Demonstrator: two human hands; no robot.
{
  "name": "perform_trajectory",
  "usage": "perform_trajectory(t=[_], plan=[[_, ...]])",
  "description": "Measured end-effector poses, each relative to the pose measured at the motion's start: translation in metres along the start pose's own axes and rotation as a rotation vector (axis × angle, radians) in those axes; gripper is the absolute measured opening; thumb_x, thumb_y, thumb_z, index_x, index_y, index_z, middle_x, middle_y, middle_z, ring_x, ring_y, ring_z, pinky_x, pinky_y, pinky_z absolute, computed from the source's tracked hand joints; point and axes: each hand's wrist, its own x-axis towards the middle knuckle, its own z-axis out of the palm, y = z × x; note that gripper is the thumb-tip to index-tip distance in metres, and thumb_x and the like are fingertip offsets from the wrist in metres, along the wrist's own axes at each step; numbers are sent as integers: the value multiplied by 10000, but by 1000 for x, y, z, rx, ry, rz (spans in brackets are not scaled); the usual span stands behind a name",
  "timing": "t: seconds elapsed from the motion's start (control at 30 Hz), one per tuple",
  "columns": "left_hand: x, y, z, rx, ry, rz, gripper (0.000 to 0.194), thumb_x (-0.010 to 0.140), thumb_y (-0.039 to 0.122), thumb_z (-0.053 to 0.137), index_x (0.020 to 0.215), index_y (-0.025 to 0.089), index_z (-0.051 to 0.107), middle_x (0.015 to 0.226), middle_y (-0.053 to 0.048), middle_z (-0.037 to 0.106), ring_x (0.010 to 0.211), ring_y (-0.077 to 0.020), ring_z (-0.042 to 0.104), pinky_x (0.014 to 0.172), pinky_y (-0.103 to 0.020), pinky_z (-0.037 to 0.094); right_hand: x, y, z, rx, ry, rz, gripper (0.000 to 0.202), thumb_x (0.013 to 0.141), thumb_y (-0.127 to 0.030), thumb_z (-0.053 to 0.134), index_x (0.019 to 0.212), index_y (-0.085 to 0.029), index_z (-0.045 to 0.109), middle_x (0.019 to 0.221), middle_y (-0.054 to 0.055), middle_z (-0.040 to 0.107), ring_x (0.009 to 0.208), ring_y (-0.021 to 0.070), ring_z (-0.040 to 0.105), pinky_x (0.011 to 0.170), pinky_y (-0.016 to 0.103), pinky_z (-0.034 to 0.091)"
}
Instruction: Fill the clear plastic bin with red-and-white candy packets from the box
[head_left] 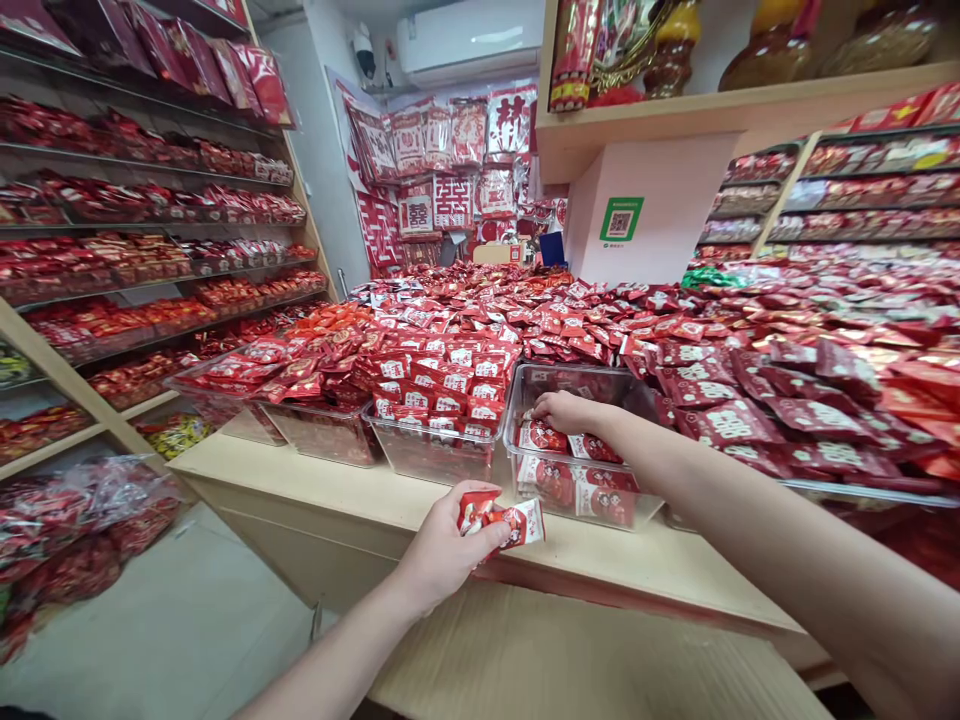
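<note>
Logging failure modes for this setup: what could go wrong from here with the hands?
1. The left hand grips bunched red-and-white packets near the counter edge; one might slip and fall.
2. The right hand is inside the clear bin, partly hiding its contents, so a grasp could miss or catch extras.
3. The right forearm passes close to heaped dark-red packets in this view; pulling back might dislodge some.
</note>
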Motion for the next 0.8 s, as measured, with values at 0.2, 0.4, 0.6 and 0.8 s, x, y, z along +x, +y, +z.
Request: perform_trajectory(t=[0.2, 0.4, 0.6, 0.8], plan=[[-2, -4, -1, -2, 26, 18, 381, 645, 309, 607, 976, 185, 466, 811, -4, 585, 741, -119, 534, 692, -225, 404, 4, -2, 6, -33, -42, -25, 270, 756, -256, 430, 945, -261, 622, 1068, 37, 571, 975, 209, 501, 860, 329, 321], [-1, -6, -1, 24, 5, 38, 372, 658, 306, 595, 984, 186, 462, 806, -5, 584, 726, -115, 528, 681, -223, 397, -1, -5, 4, 37, -26, 11, 261, 761, -303, 434, 930, -250, 626, 933, 50, 627, 915, 198, 534, 827, 295, 352], [-3, -2, -1, 51, -21, 78, 354, 661, 291, 595, 971, 182, 465, 770, 6, 578, 690, -106, 522, 662, -216, 397, -7, -11, -10, 174, 97, 77, 288, 731, -350, 475, 933, -197, 611, 919, 48, 631, 839, 173, 561, 725, 239, 403], [-7, 9, -4, -85, 4, 163, 358, 655, 279, 611, 958, 179, 447, 831, -19, 596, 751, -133, 557, 722, -260, 428, -67, -58, -60, 494, 393, -68, 225, 761, -289, 438, 847, -168, 607, 817, 39, 635, 721, 136, 561, 657, 234, 416]])
